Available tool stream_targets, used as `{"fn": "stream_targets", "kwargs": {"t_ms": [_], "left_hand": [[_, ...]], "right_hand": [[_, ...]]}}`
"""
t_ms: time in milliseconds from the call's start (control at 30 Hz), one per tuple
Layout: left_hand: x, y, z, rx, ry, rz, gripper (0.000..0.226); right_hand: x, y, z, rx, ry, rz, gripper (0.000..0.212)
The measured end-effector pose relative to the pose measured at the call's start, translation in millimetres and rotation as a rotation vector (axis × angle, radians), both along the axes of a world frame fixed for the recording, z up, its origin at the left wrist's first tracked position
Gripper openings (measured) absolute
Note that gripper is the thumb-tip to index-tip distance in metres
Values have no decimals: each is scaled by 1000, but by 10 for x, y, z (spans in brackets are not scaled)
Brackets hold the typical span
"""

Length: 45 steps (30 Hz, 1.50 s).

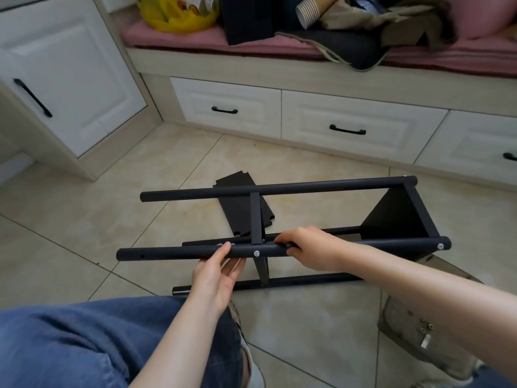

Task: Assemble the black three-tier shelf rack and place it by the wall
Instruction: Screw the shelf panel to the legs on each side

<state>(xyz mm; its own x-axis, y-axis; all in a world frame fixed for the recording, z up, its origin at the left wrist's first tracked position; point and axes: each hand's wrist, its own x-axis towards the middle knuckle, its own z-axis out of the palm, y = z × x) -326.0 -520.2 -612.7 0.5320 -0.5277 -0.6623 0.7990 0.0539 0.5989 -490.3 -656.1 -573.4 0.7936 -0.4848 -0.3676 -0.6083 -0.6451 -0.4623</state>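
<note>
Black three-tier rack (279,188) is lying sideways on tiled floor (112,219) | left hand (215,278) is bracing front pole (173,254), fingers straight | right hand (307,247) is gripping it | best holding pole square while tightening screw (256,253)

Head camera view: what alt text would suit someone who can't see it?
A person holds a half-built black rack lying sideways on a tiled floor. The left hand touches the near pole; the right hand grips it beside a screw.

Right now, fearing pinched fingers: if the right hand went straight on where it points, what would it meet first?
Probably the middle crossbar, where it joins the front pole, then the left hand; depth unclear.
</note>
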Motion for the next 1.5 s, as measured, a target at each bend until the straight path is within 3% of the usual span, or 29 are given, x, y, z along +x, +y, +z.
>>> {"fn": "stream_targets", "kwargs": {"t_ms": [267, 567, 767, 967, 1133, 1300, 1500], "left_hand": [[65, -60, 15, -68, 81, -44, 31], [81, -138, 39, -53, 80, -51, 49], [6, -253, 184, -80, 43, -81, 38], [-86, -426, 377, -90, -19, -87, 51], [-83, -636, 642, -77, -103, -110, 49], [-30, -832, 1019, -87, -229, -166, 25], [96, -994, 1395, -73, -374, -215, 31]], "right_hand": [[14, -20, 65, -202, 151, 129, 34], [-17, 11, 71, -303, 139, 119, 38], [-92, -117, 202, -305, 124, 88, 37], [-181, -246, 335, -348, 104, 57, 34], [-274, -310, 419, -375, -17, -19, 36], [-274, -376, 435, -429, -166, -106, 44], [-166, -465, 497, -426, -347, -176, 44]]}}
